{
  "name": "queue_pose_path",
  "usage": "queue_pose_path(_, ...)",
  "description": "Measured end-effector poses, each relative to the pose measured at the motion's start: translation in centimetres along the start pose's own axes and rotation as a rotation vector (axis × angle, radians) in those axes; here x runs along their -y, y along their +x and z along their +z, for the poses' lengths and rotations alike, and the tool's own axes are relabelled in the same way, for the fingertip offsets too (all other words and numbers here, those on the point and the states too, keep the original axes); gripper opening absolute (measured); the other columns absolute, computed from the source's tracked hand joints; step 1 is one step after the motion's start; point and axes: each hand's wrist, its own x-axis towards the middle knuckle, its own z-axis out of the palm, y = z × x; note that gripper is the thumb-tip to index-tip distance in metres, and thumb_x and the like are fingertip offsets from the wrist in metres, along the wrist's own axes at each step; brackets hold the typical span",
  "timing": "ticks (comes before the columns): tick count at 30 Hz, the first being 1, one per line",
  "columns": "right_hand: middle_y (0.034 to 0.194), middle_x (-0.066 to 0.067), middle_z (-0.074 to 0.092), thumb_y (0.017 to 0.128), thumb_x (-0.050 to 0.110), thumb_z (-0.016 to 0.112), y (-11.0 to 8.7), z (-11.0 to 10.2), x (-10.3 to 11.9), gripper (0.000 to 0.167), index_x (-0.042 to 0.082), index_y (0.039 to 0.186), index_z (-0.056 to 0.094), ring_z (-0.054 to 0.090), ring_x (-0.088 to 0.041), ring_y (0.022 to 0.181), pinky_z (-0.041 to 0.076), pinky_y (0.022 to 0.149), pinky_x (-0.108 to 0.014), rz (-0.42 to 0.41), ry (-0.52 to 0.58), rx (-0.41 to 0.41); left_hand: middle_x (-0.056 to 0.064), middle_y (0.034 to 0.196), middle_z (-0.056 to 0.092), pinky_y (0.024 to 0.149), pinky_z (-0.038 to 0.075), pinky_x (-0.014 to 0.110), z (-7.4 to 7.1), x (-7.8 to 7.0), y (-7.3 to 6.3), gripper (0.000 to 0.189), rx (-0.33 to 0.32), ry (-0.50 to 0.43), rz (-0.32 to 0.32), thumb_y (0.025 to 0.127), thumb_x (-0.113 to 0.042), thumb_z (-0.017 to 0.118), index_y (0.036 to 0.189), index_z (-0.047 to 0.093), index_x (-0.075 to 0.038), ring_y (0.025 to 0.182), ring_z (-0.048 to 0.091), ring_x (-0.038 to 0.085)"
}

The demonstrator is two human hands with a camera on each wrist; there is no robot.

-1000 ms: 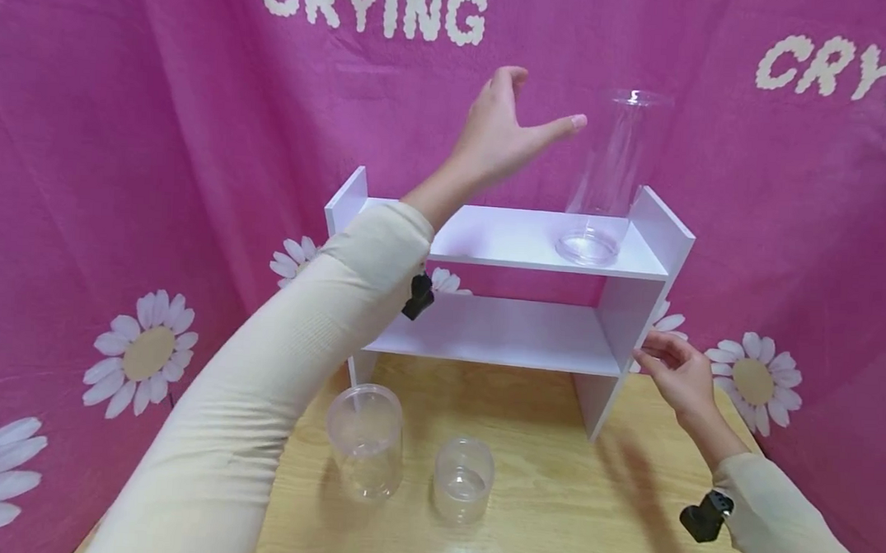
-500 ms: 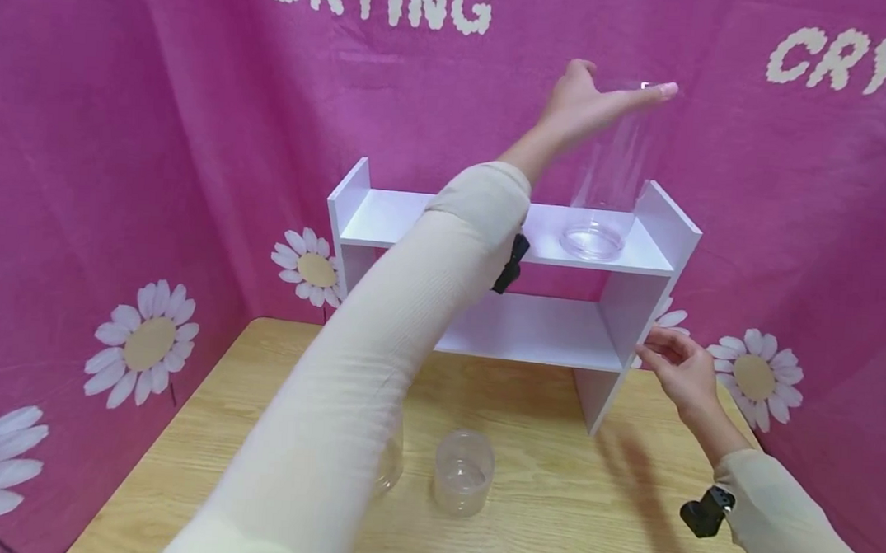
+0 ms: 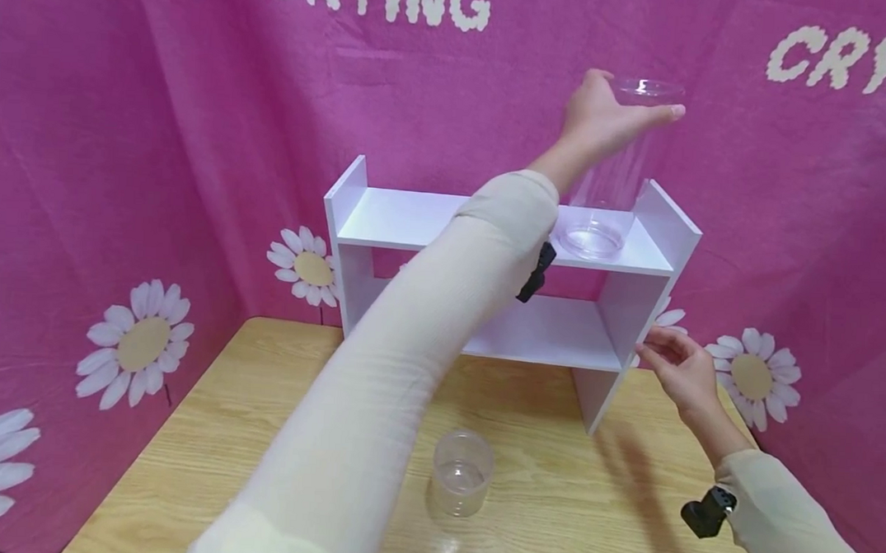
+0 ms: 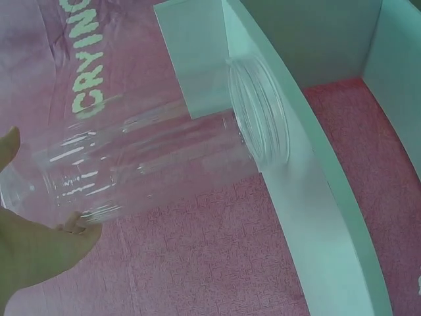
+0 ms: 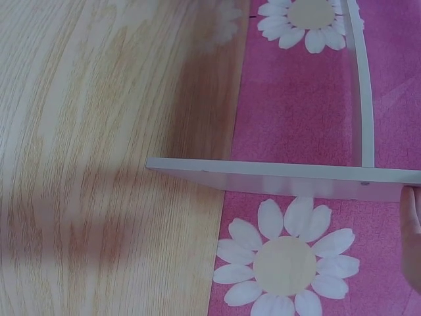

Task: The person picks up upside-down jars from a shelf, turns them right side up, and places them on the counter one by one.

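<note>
The left hand (image 3: 604,118) grips the clear cylinder (image 4: 158,151) near its top, long axis vertical; the right hand (image 3: 680,371), loosely bent, touches the white side panel (image 3: 625,311).

A: Cloth (image 3: 56,119)?
B: Magenta. Daisies (image 3: 141,344) printed left and right: white petals, dull yellow centres. Lettering (image 3: 392,0) cream.
A: Shelf (image 3: 559,333), counter (image 3: 539,446)?
B: Shelf plain white, reads greenish in left wrist view. Counter light tan, wood-grain streaks.
A: Tall cylinder (image 4: 158,158), near cup (image 3: 462,479)?
B: Both clear, colourless.
A: Left sleeve (image 3: 379,373), right sleeve (image 3: 782,506)?
B: Cream, no print. Wrist gadget (image 3: 706,512) on the right one: black.
</note>
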Motion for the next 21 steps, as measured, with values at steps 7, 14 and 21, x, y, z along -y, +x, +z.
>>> queue_pose_path(7,0.077,0.026,0.067,0.083,-0.006,0.068,0.0,-0.1,0.1,0.037,0.030,0.087,0.066,0.062,0.013,0.073,0.050,0.065,-0.002,0.012,-0.005,0.007,-0.014,0.121,0.055,0.084,0.044,0.004,-1.4,0.3,-0.2,0.080,-0.036,-0.057,0.018,0.071,-0.045,0.082,0.137,0.041,-0.023,0.107,0.055,-0.003)
queue_pose_path(14,0.075,0.027,0.066,0.083,-0.005,0.067,-0.1,0.1,0.3,0.037,0.032,0.086,0.066,0.061,0.014,0.072,0.049,0.064,-0.002,0.013,-0.013,0.005,-0.014,0.122,0.054,0.082,0.045,0.005,-4.1,0.9,-1.7,0.080,-0.004,-0.093,0.057,0.071,-0.045,0.082,0.138,0.041,-0.025,0.109,0.053,-0.003)
queue_pose_path(21,0.076,0.027,0.067,0.084,-0.004,0.068,-0.2,0.1,0.3,0.036,0.032,0.086,0.066,0.062,0.014,0.072,0.049,0.064,-0.002,0.035,0.011,0.002,-0.012,0.130,0.054,0.089,0.044,0.005,-7.0,1.9,-4.1,0.080,0.061,-0.159,0.168,0.073,-0.039,0.082,0.140,0.041,-0.023,0.117,0.051,-0.003)
